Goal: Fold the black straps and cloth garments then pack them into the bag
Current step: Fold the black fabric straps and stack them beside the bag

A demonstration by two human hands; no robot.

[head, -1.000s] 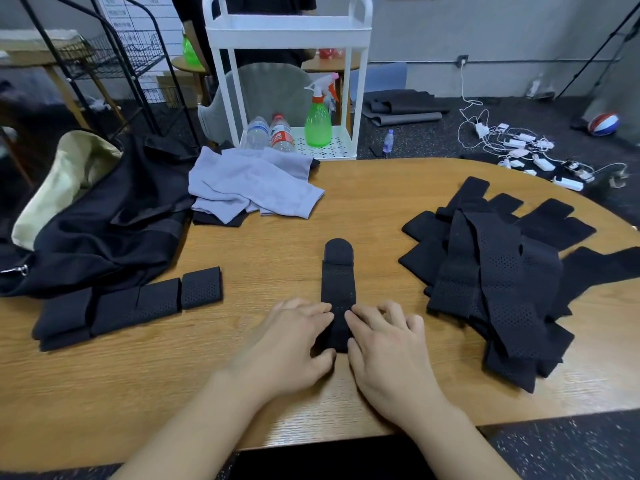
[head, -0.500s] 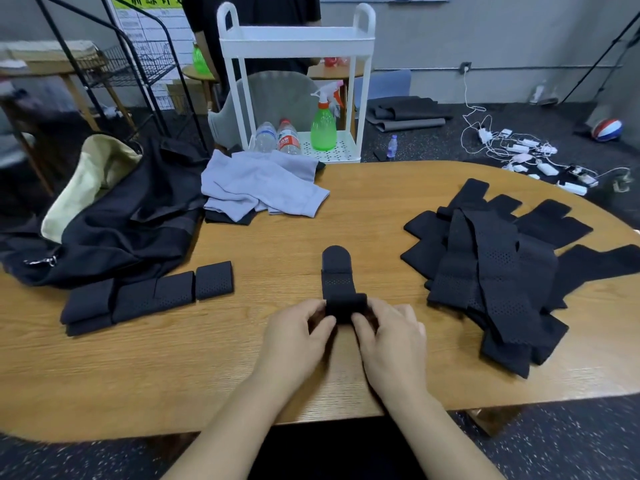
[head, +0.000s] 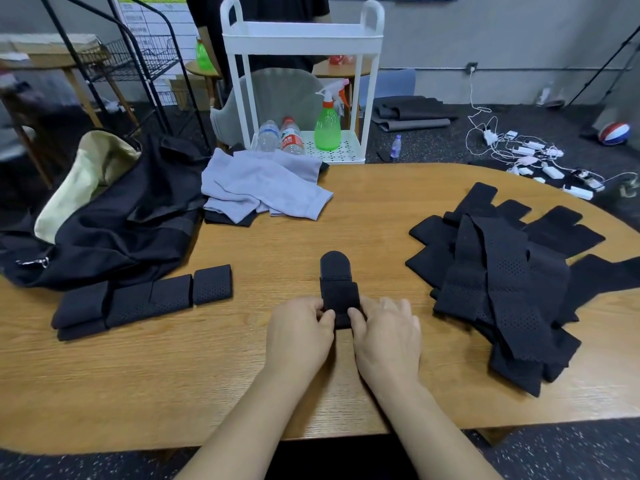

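A black strap (head: 337, 285) lies lengthwise in the middle of the wooden table (head: 311, 220), its near end doubled over into a thick fold. My left hand (head: 299, 332) and my right hand (head: 384, 332) pinch that fold from either side with thumbs and fingertips. Several folded straps (head: 145, 297) lie in a row at the left. A heap of unfolded black straps (head: 502, 278) covers the right side. A grey cloth garment (head: 263, 185) lies crumpled at the back. The black bag (head: 104, 230) with a beige lining sprawls open at the far left.
A white trolley (head: 301, 46) with water bottles and a green spray bottle (head: 327, 126) stands just behind the table. A person in black stands behind it. Cables and chargers (head: 533, 157) lie on the floor at the right, and a wire rack stands at the back left.
The strap's near end has been rolled away from me twice, so the strap is shorter and the fold thicker. Both hands moved forward with it, from pressing flat to pinching.
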